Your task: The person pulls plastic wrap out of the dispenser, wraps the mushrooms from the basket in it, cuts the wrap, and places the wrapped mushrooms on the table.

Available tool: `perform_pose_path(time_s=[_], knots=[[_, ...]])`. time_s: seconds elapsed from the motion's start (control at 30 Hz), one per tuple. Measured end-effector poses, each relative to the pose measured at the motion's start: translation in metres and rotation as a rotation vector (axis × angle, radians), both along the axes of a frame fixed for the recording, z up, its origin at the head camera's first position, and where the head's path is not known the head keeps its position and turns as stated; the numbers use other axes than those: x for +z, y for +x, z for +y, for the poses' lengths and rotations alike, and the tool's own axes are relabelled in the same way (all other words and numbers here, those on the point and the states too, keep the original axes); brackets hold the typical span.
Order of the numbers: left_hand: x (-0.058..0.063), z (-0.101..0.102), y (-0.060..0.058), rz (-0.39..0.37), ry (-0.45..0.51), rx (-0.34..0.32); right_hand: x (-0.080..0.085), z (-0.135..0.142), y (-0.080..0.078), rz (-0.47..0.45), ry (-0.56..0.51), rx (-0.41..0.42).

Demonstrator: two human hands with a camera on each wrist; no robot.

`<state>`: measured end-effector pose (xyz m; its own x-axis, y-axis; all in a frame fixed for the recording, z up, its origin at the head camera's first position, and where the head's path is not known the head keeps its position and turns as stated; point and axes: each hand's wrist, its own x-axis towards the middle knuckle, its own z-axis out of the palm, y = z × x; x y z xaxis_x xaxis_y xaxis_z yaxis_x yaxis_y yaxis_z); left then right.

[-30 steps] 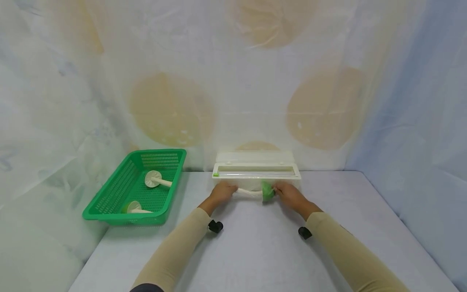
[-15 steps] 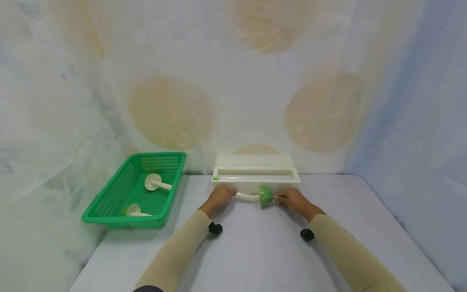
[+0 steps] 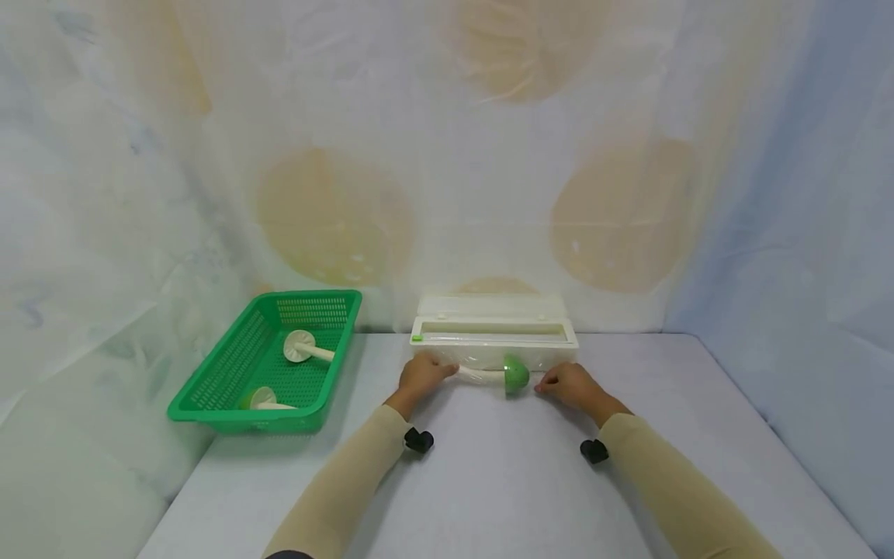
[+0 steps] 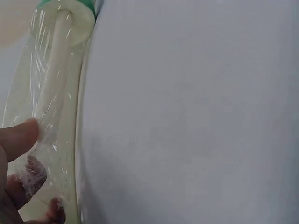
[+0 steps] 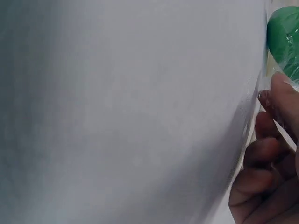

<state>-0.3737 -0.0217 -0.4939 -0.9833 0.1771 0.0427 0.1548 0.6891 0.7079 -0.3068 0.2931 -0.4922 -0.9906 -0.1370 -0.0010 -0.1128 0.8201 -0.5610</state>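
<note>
A mushroom-shaped piece with a green cap (image 3: pixel 516 374) and a white stem (image 4: pixel 55 70) lies sideways before the white cling film dispenser (image 3: pixel 494 357). Clear cling film (image 4: pixel 63 126) covers it, shiny and creased. My left hand (image 3: pixel 423 374) is at the stem end, its thumb and curled fingers gripping the bunched film. Beyond the cap, my right hand (image 3: pixel 574 385) pinches the film's other end between thumb and forefinger; the remaining fingers are curled. In the right wrist view the film stretches from the green cap (image 5: pixel 284 39) toward the thumb. The palm sides are partly hidden.
At the left stands a green perforated basket (image 3: pixel 244 421) holding two more mushroom pieces, one with a white pleated underside (image 3: pixel 299 346) and one with a green cap (image 3: pixel 264 399). The dispenser's lid (image 3: pixel 494 305) is raised near the back curtain. A white cloth covers the table (image 3: pixel 503 481).
My right hand has drawn slightly right, away from the cap, and the cap shows more fully. The left hand stays at the stem end. The head view shifts slightly.
</note>
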Motion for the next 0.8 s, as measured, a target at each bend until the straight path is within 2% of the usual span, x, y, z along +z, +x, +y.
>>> perform_pose_path(time_s=[0.1, 0.23, 0.33, 0.63, 0.8], knots=[[-0.001, -0.003, 0.001, -0.024, -0.045, 0.019, 0.002, -0.003, 0.001, 0.010, 0.018, 0.021], [0.002, -0.007, 0.003, -0.102, -0.102, 0.022, 0.007, -0.005, 0.002, 0.017, 0.041, 0.051], [0.005, -0.008, 0.004, -0.131, -0.099, 0.007, 0.008, -0.005, 0.003, 0.011, 0.058, 0.064], [0.004, -0.021, 0.002, -0.100, -0.020, -0.021, 0.016, -0.003, 0.006, 0.004, 0.131, 0.066], [0.004, -0.033, -0.001, -0.071, 0.009, 0.019, 0.025, 0.000, 0.009, 0.007, 0.155, 0.051]])
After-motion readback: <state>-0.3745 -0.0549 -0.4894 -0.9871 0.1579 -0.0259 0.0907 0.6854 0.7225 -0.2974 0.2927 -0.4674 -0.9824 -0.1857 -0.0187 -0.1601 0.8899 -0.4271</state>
